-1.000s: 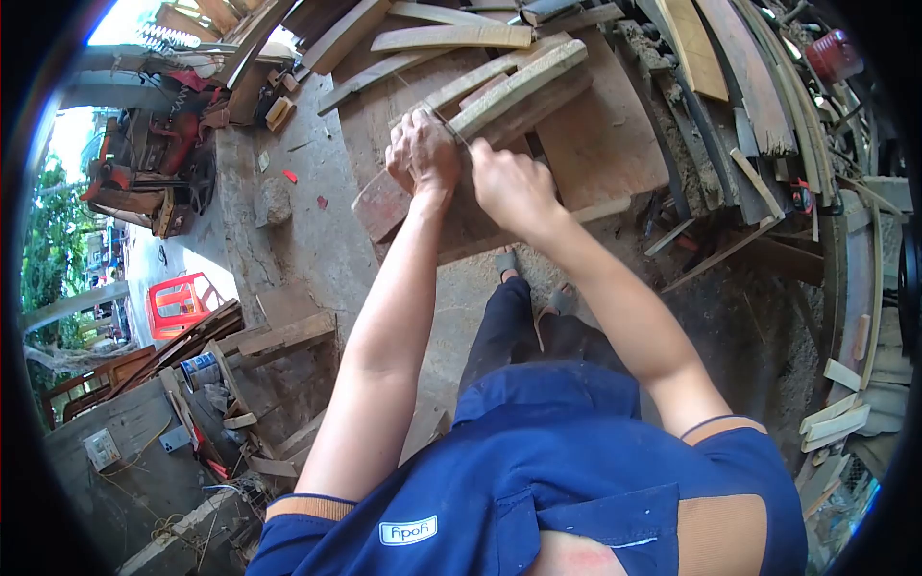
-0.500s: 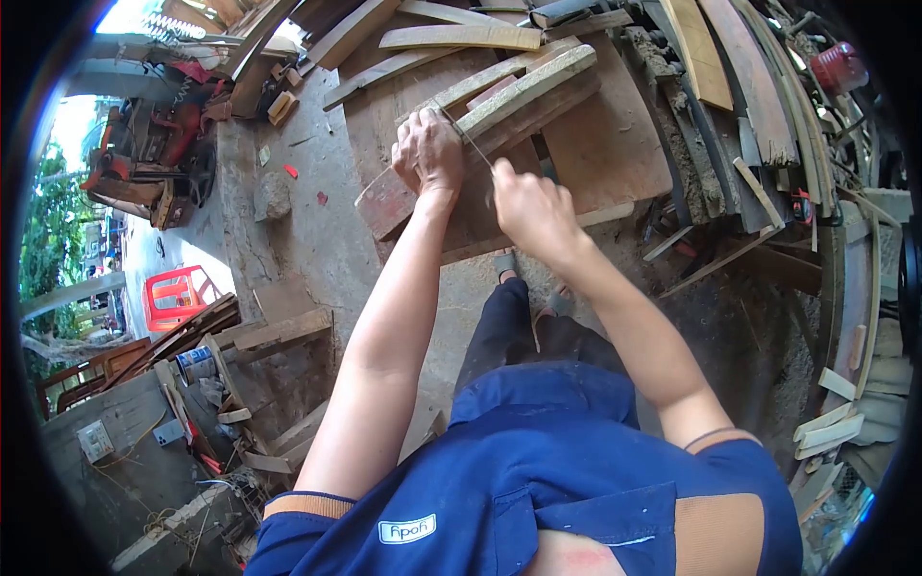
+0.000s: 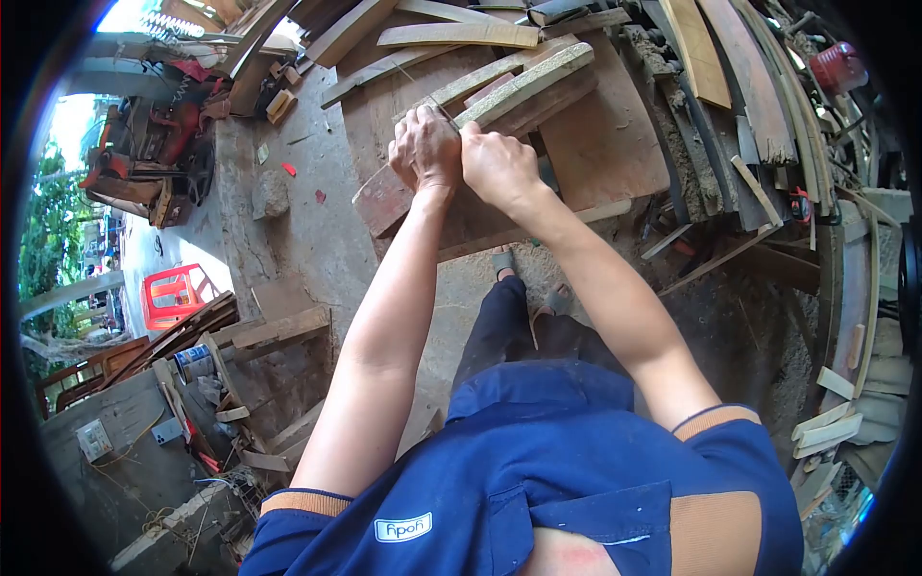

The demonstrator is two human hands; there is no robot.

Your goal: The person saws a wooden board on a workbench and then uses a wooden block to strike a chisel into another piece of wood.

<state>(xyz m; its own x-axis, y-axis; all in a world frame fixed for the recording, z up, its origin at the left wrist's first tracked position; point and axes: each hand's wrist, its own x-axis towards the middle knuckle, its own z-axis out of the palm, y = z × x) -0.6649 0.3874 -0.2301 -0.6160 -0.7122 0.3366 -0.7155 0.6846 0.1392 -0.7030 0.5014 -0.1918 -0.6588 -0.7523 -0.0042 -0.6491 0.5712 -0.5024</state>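
Note:
My right hand (image 3: 501,171) is closed in a fist around the handle of what looks like a handsaw (image 3: 420,84), seen edge-on as a thin line. Its blade reaches forward and left past my left hand. Right beside it, my left hand (image 3: 425,149) bends its fingers over the near end of a pale wood strip (image 3: 530,84). This strip lies slantwise on a thicker wood block (image 3: 567,104). The fingertips and the spot where the blade meets the wood are largely hidden. Below both hands is a low wooden bench (image 3: 615,154).
Loose boards (image 3: 461,36) lie across the bench's far side. Stacked planks (image 3: 696,58) stand at the right. A red plastic chair (image 3: 173,298), a machine (image 3: 158,154) and scrap timber (image 3: 279,331) are on the left. My feet (image 3: 503,261) stand close to the bench.
My right hand has moved forward and left, up against my left hand, and the thin blade now sticks out farther beyond it. My left hand has barely shifted.

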